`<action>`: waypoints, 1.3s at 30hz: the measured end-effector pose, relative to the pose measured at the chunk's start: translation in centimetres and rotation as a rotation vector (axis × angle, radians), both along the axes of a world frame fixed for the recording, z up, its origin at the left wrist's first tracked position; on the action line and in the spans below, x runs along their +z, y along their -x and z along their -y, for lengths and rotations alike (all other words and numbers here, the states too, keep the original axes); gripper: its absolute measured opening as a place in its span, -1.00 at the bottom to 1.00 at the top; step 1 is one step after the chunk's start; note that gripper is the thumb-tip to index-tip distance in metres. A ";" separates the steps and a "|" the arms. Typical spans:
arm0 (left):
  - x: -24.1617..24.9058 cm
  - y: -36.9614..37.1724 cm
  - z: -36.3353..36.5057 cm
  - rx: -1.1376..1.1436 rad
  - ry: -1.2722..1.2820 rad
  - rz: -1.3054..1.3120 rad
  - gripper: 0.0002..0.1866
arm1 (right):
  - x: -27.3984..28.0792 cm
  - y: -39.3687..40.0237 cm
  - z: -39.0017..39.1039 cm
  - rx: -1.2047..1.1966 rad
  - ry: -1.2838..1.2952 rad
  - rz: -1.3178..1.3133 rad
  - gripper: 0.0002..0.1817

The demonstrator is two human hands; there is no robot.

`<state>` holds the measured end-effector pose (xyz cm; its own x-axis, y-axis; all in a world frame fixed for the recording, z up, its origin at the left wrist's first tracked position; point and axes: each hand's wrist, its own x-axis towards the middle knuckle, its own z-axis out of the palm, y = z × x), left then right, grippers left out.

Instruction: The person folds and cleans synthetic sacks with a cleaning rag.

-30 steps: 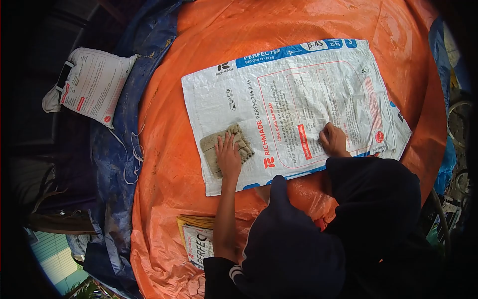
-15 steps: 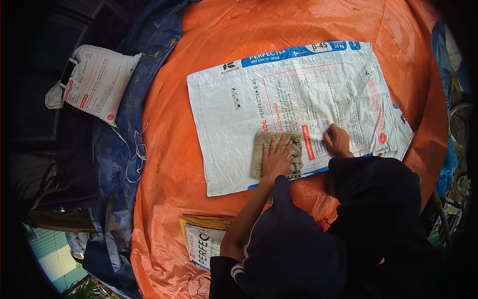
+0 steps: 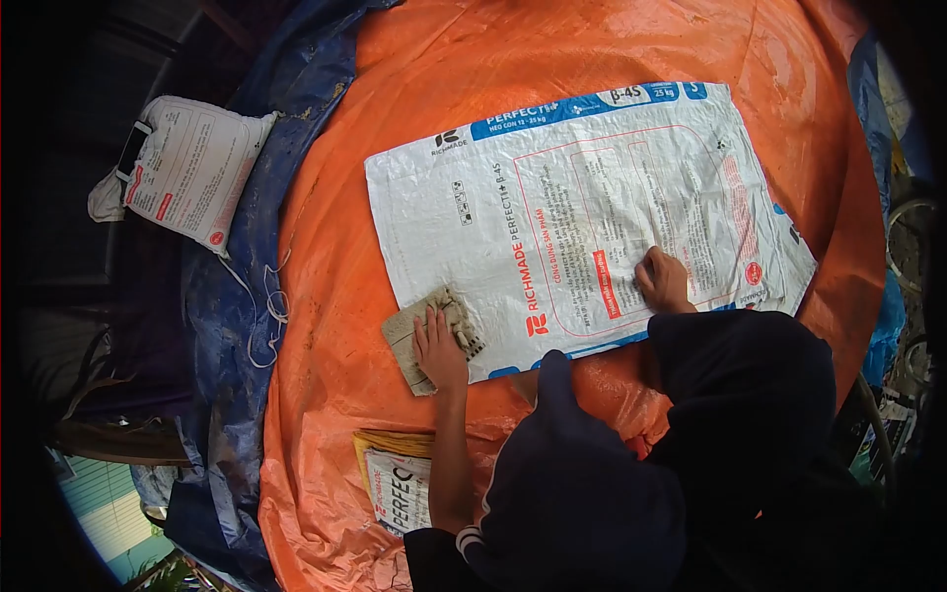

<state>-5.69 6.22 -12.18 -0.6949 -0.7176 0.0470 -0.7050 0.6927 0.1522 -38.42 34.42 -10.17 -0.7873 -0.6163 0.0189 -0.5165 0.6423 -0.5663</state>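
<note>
A flattened white feed sack [image 3: 434, 232] with blue and red print lies across an orange tarp. My left hand [image 3: 441, 353] presses flat on a folded, dirty beige cloth [image 3: 402, 340], its fingers stretched out. The cloth overlaps the sack's lower left edge and hangs partly over the tarp. On the lower right part of the sack rests my right hand [image 3: 665, 282], fingers curled in and closed against its surface. Creases in the sack run up to those fingertips, which seem to pinch it; the contact itself is partly hidden.
Below the cloth sits a stack of folded sacks [image 3: 402, 483], partly covered by my left forearm. A filled white bag [image 3: 192, 178] with trailing string lies at the left on a blue tarp [image 3: 232, 335]. The orange tarp [image 3: 326, 326] is wrinkled beneath everything.
My left hand has slid the cloth leftward and slightly down, from the middle of the sack's lower edge to its lower left corner, uncovering red print. My right hand stays nearly in place.
</note>
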 end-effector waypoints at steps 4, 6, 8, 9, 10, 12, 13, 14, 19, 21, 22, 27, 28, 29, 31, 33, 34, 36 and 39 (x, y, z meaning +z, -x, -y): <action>3.9 4.6 -2.8 -0.125 -0.323 -0.207 -0.60 | -0.9 0.1 -0.4 0.006 -0.011 -0.011 -0.77; 3.9 6.9 -5.3 -0.331 -0.523 -0.241 -0.60 | -0.9 0.0 -0.4 0.004 -0.005 -0.007 -0.77; 2.5 8.7 -8.2 -0.610 -0.587 -0.150 -0.60 | -0.9 0.0 -0.3 0.003 0.002 -0.007 -0.77; 1.6 9.3 -9.4 -0.751 -0.570 -0.093 -0.59 | -0.8 -0.1 -0.2 0.003 0.005 -0.008 -0.76; 1.2 9.7 -10.0 -0.760 -0.545 -0.064 -0.58 | -0.7 0.0 -0.2 0.002 0.007 -0.011 -0.76; 0.9 9.9 -11.0 -0.780 -0.500 -0.008 -0.56 | -0.6 0.1 -0.2 0.002 0.004 0.005 -0.76; 0.9 9.8 -11.0 -0.769 -0.506 -0.022 -0.56 | -0.6 0.1 -0.3 0.000 0.001 0.014 -0.76; 0.9 9.5 -10.9 -0.758 -0.515 -0.033 -0.56 | -0.6 0.0 -0.4 -0.005 0.003 0.008 -0.76; 2.6 7.3 -10.2 -0.681 -0.461 -0.059 -0.57 | -0.6 0.0 -0.2 -0.001 0.020 -0.007 -0.77; 3.2 6.8 -9.8 -0.652 -0.447 -0.099 -0.60 | -0.7 0.0 -0.2 -0.005 0.014 0.004 -0.77; 3.5 6.7 -9.6 -0.629 -0.447 -0.096 -0.63 | -0.7 0.0 -0.2 -0.009 0.011 0.008 -0.77; 5.3 6.2 -8.6 -0.477 -0.489 -0.138 -0.80 | -0.4 0.0 -0.2 -0.008 -0.007 0.011 -0.77; 5.3 5.9 -8.3 -0.445 -0.462 -0.136 -0.81 | -0.5 0.0 -0.2 -0.009 -0.006 0.010 -0.77; 5.4 5.4 -7.8 -0.413 -0.434 -0.135 -0.83 | -0.5 -0.1 -0.2 -0.010 -0.005 0.014 -0.77; 4.9 4.1 -6.3 -0.342 -0.345 -0.123 -0.83 | -0.4 0.0 -0.1 -0.013 -0.002 0.021 -0.76; 3.5 1.2 -4.1 -0.266 -0.229 -0.095 -0.82 | -0.3 0.0 -0.2 -0.010 0.002 0.027 -0.76; 3.5 -0.1 -3.3 -0.247 -0.196 -0.080 -0.80 | -0.2 0.0 -0.2 -0.009 0.005 0.028 -0.76; 3.5 -1.9 -2.3 -0.207 -0.129 -0.054 -0.77 | -0.2 0.0 -0.1 -0.012 0.011 0.024 -0.76; 2.6 -2.5 -2.5 -0.199 -0.111 -0.087 -0.72 | -0.2 -0.1 -0.2 -0.021 0.013 0.028 -0.76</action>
<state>-3.16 8.76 -9.62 -0.8199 -0.5710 0.0413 -0.5373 0.7924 0.2887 -38.36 34.58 -10.41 -0.8002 -0.5997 0.0049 -0.4872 0.6453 -0.5884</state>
